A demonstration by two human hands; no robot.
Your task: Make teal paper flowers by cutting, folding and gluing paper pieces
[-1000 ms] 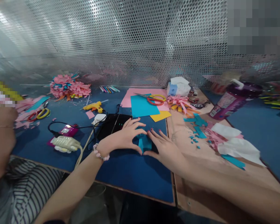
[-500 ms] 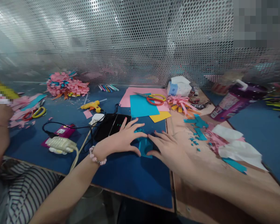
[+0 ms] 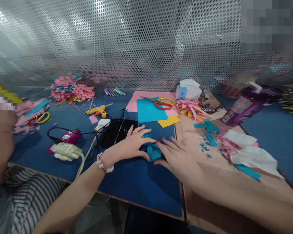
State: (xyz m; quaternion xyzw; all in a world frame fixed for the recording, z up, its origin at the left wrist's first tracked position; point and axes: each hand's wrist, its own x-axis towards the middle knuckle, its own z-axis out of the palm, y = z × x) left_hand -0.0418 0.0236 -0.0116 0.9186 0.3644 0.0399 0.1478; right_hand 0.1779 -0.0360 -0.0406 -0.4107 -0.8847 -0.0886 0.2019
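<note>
Between my two hands, a small piece of blue paper [image 3: 153, 152] lies on the dark blue table, partly covered by my fingers and curled up at its near end. My left hand [image 3: 129, 144], with a beaded bracelet at the wrist, touches its left side, fingers spread. My right hand [image 3: 179, 156] rests at its right side, fingers apart and thumb near the lower edge. Just behind my left hand lies a black phone [image 3: 125, 128]. Farther back are a blue sheet [image 3: 150, 112] and red and yellow scissors [image 3: 164, 104] on a pink sheet [image 3: 134, 100].
A yellow glue gun [image 3: 97, 111] and cables lie left, near another person's arm [image 3: 1, 143]. At right are a tissue box [image 3: 189, 91], blue scraps [image 3: 211, 128], crumpled white tissue [image 3: 255, 157] and a purple bottle [image 3: 244, 105]. A perforated metal panel [image 3: 146, 45] stands behind.
The blue paper's near end, which lay flatter, is now curled up between my hands. My fingers have shifted only slightly.
</note>
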